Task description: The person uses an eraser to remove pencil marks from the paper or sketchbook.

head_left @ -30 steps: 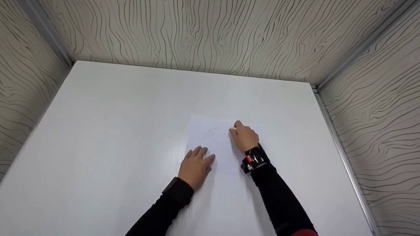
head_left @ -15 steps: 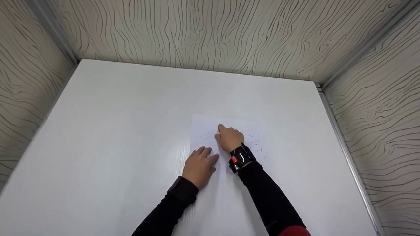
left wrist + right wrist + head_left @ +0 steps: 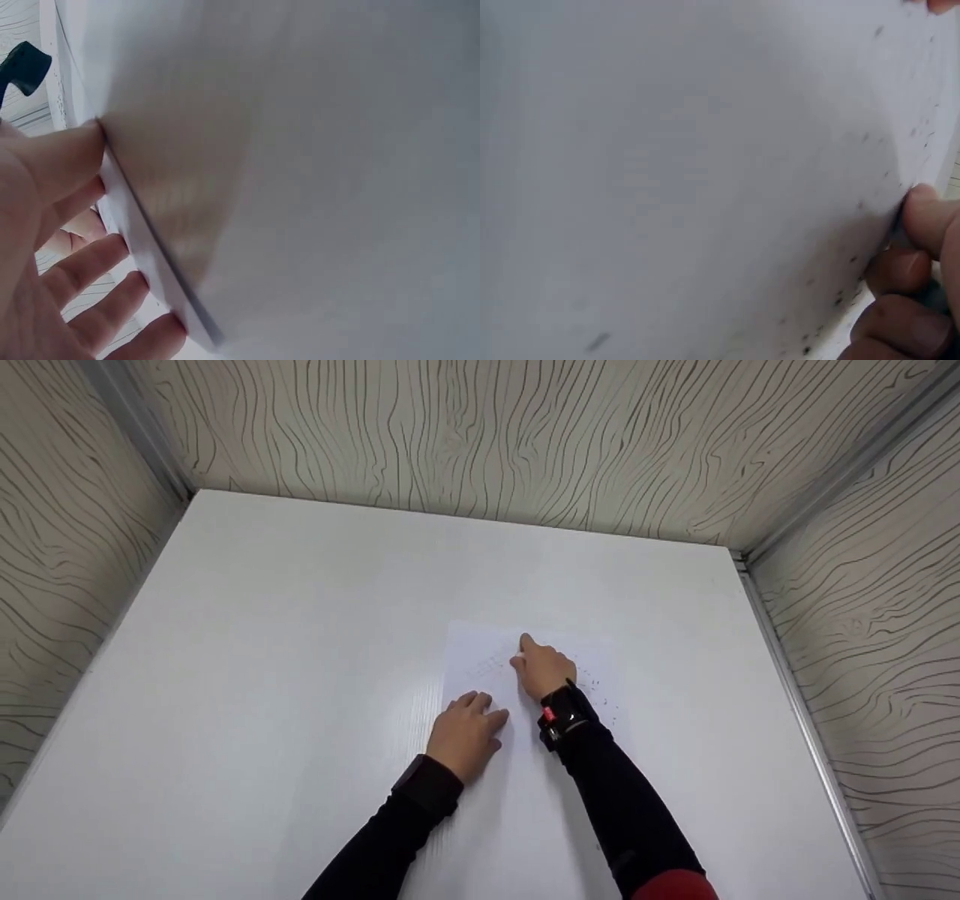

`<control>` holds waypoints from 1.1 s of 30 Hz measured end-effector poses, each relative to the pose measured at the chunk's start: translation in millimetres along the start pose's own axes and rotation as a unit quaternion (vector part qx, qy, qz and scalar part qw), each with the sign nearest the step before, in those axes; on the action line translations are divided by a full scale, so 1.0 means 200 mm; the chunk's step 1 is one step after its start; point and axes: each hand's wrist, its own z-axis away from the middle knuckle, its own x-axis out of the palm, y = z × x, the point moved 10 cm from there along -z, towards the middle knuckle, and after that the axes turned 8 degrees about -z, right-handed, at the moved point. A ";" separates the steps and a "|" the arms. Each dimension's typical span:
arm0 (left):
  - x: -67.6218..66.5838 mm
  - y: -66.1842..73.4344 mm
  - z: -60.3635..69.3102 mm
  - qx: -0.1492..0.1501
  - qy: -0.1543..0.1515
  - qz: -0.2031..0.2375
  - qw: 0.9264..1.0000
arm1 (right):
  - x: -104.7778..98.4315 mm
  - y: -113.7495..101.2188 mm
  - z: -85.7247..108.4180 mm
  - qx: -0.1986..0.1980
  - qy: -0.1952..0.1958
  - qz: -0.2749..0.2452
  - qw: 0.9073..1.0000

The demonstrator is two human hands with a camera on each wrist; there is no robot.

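A white sheet of paper [image 3: 466, 639] lies on the white table, with a faint pencil grid [image 3: 486, 667] in its upper left. My left hand [image 3: 463, 735] rests on the sheet's lower left with fingers spread; in the left wrist view its fingertips [image 3: 154, 337] touch the paper near its edge. At the top middle, my right hand [image 3: 546, 669] pinches a small whitish eraser [image 3: 519, 657] against the paper. The right wrist view shows the eraser [image 3: 901, 237] partly hidden behind thumb and fingers. Dark eraser crumbs [image 3: 838, 300] lie scattered around that hand.
The white tabletop [image 3: 315, 600] extends around the sheet. Walls with a wood-grain pattern [image 3: 450, 435] stand behind and at both sides. A metal rail [image 3: 810, 727] runs along the right edge.
My right hand has moved left over the paper, then slightly back right, uncovering dark crumbs on the right. My left hand keeps its place on the sheet while the view shifts slightly.
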 end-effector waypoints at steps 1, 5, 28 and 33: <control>0.00 0.00 -0.01 0.001 0.001 0.000 1.000 | 0.00 0.00 -0.01 -0.003 0.001 0.003 1.000; 0.00 0.01 -0.02 0.001 0.004 -0.008 1.000 | 0.00 -0.02 -0.02 -0.023 0.012 0.026 0.999; -0.01 0.03 0.00 0.015 0.020 -0.023 0.999 | 0.05 -0.13 0.03 -0.084 -0.017 0.004 0.996; 0.00 0.01 -0.01 0.012 0.015 -0.028 0.999 | -0.02 -0.07 -0.01 -0.044 0.029 0.026 0.998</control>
